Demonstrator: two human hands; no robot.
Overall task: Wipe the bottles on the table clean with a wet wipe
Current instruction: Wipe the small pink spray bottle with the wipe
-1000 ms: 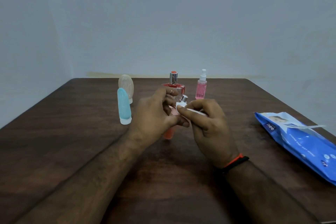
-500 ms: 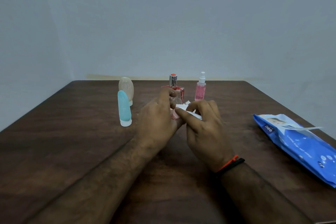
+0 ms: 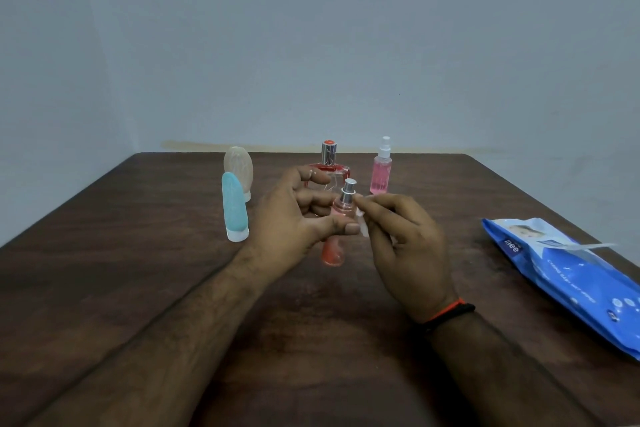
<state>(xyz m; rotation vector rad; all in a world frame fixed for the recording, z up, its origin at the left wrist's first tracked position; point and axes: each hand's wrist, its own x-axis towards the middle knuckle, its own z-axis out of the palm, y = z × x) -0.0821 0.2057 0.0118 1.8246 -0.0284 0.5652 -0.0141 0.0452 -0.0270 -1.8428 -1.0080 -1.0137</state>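
My left hand (image 3: 294,218) grips a slim pink spray bottle (image 3: 334,251) with a silver top, held upright above the table. My right hand (image 3: 405,246) pinches a small folded white wet wipe (image 3: 363,230) against the bottle's right side. Behind the hands stand a red-trimmed glass perfume bottle (image 3: 329,152), a pink spray bottle (image 3: 381,172) with a white cap, a pale blue tube bottle (image 3: 234,210) and a beige oval bottle (image 3: 238,163). My fingers hide the middle of the held bottle.
A blue wet-wipe pack (image 3: 568,274) lies at the right edge of the dark wooden table (image 3: 138,288), its flap lifted. A grey wall rises behind the far edge.
The held bottle has come upright, so its silver top and red base show again. My right hand has slid the wipe down from the top to the bottle's side.
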